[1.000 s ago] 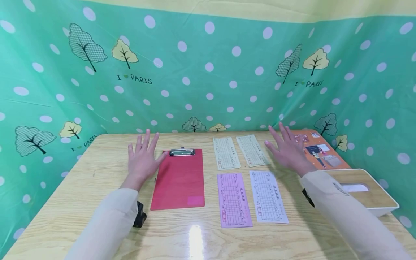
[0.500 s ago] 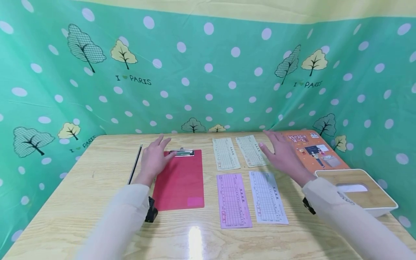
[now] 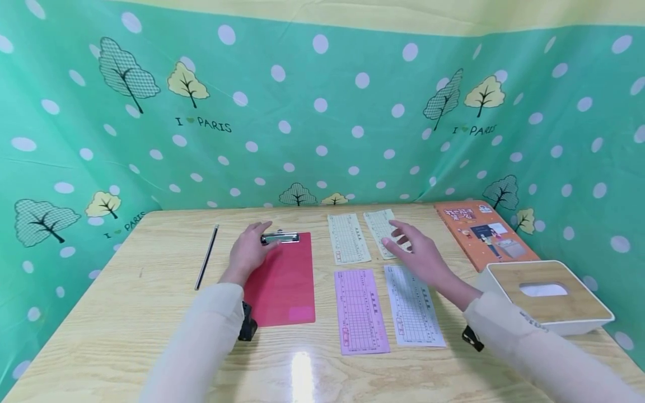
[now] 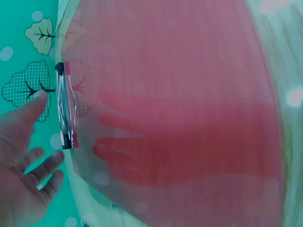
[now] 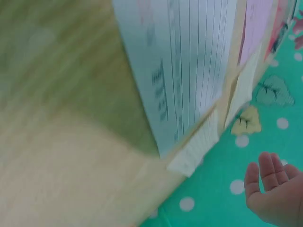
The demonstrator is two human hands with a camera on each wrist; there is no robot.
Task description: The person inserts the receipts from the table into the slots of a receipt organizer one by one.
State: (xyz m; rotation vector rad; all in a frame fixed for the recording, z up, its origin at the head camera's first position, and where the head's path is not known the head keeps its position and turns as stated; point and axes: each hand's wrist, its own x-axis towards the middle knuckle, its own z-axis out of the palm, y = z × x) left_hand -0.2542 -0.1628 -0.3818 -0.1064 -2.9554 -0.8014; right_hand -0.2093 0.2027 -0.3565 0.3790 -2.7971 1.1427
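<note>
A red clipboard point(image 3: 282, 285) lies flat on the wooden table, its metal clip point(image 3: 280, 238) at the far end. My left hand point(image 3: 249, 249) hovers at the clipboard's upper left corner, fingers relaxed and the thumb close to the clip. In the left wrist view that hand's fingers are apart from the clip and hold nothing. My right hand point(image 3: 418, 252), loosely bent and holding nothing, is over the right-hand slips. Below it lies a white printed slip point(image 3: 414, 305), beside a pink slip point(image 3: 361, 310). Behind are two pale green slips, the left one point(image 3: 349, 238) whole, the right one point(image 3: 379, 229) partly covered.
A black pen-like stick point(image 3: 206, 257) lies left of the clipboard. On the right are an orange book point(image 3: 486, 235) and a white tissue box point(image 3: 549, 291) with a wooden lid. A green dotted curtain point(image 3: 322, 123) hangs behind the table.
Both hands have moved inward. My left hand has gone right onto the clipboard's corner, uncovering the black stick; my right hand has come left and lower over the slips, its fingers bending.
</note>
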